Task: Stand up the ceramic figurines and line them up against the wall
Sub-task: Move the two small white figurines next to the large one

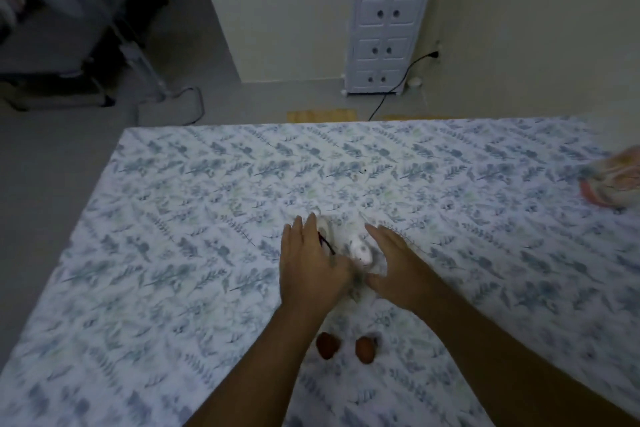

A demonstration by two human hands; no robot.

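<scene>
The view is blurred. Two white ceramic figurines lie close together mid-bed. My left hand lies over the left white figurine, which shows past my fingertips with a dark cord beside it. My right hand cups the right white figurine, thumb below it and fingers along its right side. Two small brown figurines sit on the sheet nearer me, between my forearms. A tiny white piece lies farther up the bed.
The bed has a blue leaf-print sheet. A pink and white cloth item lies at its right edge. Beyond the far edge are a cream wall, a white drawer cabinet and a black cable.
</scene>
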